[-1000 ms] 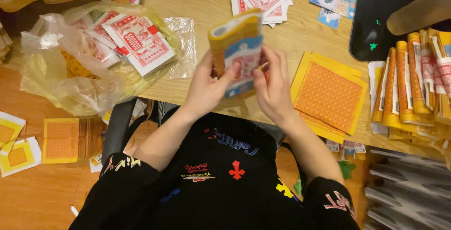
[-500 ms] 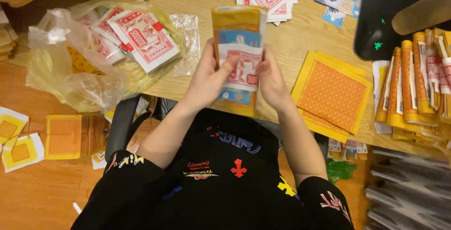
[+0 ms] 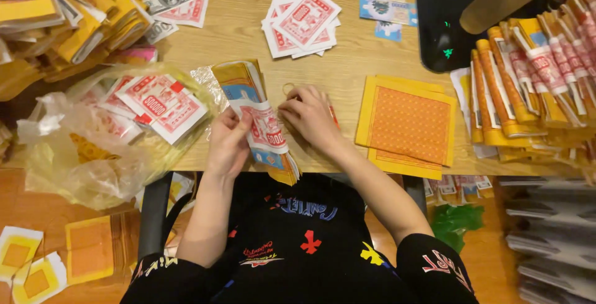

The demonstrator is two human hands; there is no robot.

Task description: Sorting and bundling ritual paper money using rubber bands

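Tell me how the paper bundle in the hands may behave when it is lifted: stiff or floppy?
Probably floppy: the paper bundle curves over the table edge between the left hand and the right hand. It looks light, being thin sheets. The layers might fan apart or slip, since their edges already splay at the lower end.

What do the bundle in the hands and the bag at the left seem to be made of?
Bundle: thin printed paper, matte; it bends and fans at the edges. Bag: thin clear plastic film, probably; glossy, crinkled, and the sheets inside show through.
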